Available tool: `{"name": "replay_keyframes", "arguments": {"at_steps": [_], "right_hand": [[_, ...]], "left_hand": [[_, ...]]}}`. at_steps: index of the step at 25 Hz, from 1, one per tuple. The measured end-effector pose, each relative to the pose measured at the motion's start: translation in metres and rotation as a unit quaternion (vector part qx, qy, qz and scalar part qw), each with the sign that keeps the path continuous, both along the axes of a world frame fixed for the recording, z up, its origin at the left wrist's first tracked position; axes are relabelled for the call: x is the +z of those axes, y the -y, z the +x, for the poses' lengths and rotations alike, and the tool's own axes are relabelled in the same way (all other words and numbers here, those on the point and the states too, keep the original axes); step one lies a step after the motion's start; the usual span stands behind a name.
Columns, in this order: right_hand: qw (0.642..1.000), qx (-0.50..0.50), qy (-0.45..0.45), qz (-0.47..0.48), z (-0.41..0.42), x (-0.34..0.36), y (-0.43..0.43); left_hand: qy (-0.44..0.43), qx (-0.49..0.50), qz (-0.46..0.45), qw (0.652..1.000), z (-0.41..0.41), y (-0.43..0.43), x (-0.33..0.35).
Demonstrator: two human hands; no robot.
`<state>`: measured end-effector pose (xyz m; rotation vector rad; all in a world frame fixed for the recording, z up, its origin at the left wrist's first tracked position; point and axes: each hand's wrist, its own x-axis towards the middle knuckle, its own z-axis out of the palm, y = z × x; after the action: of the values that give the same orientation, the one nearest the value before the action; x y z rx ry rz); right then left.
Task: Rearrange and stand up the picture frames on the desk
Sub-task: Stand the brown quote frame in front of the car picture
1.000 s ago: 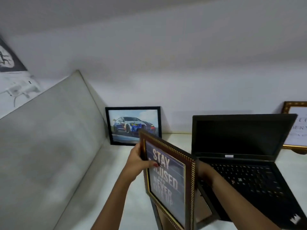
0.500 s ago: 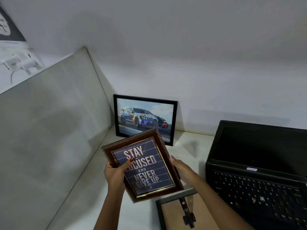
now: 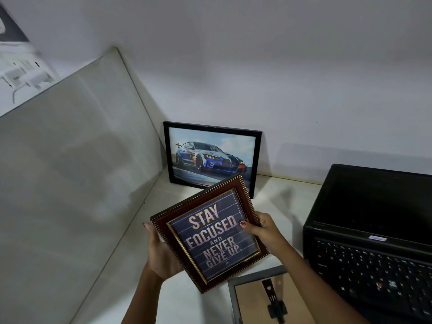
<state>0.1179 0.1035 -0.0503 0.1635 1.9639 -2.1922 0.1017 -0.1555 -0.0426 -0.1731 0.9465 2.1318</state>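
A brown ridged quote frame (image 3: 210,232) reading "Stay focused and never give up" is held above the desk, tilted with its face toward me. My left hand (image 3: 161,253) grips its left edge from behind. My right hand (image 3: 261,226) holds its right edge, thumb on the glass. A black-framed car picture (image 3: 211,157) stands upright against the back wall, just behind the held frame. A grey frame (image 3: 261,298) lies face down at the bottom, its brown backing and black stand showing.
An open black laptop (image 3: 374,230) fills the right side of the white desk (image 3: 287,199). A grey partition panel (image 3: 70,171) walls off the left. The white wall (image 3: 257,78) runs behind.
The quote frame has turned from edge-on to face me and come lower. My right hand shifted from behind it to its right edge. The camera dipped and swung left; a gold frame at right left view.
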Motion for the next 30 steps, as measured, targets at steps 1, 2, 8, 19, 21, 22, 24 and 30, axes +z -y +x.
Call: {"name": "replay_keyframes", "arguments": {"at_steps": [1, 2, 8, 19, 21, 22, 24, 30], "right_hand": [[1.0, 0.003, -0.001, 0.0, -0.001, -0.001, 0.0], [1.0, 0.004, -0.002, -0.001, -0.003, -0.002, 0.0], [0.997, 0.025, 0.001, 0.077, -0.018, -0.012, 0.005], [0.982, -0.037, 0.009, 0.185, 0.015, -0.018, 0.0], [0.97, -0.082, -0.009, 0.229, 0.051, -0.017, -0.018], [0.955, -0.082, -0.024, 0.284, 0.071, -0.017, -0.028], [0.923, -0.071, -0.025, 0.376, 0.111, -0.023, -0.047], [0.83, -0.037, 0.173, 0.529, 0.191, -0.037, -0.031]], "left_hand": [[0.0, 0.012, 0.027, 1.0, 0.0, -0.004, -0.003], [-0.007, 0.019, 0.027, 0.999, -0.002, -0.009, -0.006], [0.017, 0.068, -0.064, 0.995, -0.014, -0.013, -0.032], [0.068, 0.31, -0.354, 0.88, 0.018, -0.016, -0.044], [0.147, 0.375, -0.345, 0.847, 0.046, -0.013, -0.045], [0.177, 0.368, -0.354, 0.842, 0.062, -0.015, -0.048], [0.197, 0.307, -0.385, 0.848, 0.098, -0.033, -0.056], [0.087, -0.034, -0.519, 0.849, 0.155, -0.109, -0.045]]}}
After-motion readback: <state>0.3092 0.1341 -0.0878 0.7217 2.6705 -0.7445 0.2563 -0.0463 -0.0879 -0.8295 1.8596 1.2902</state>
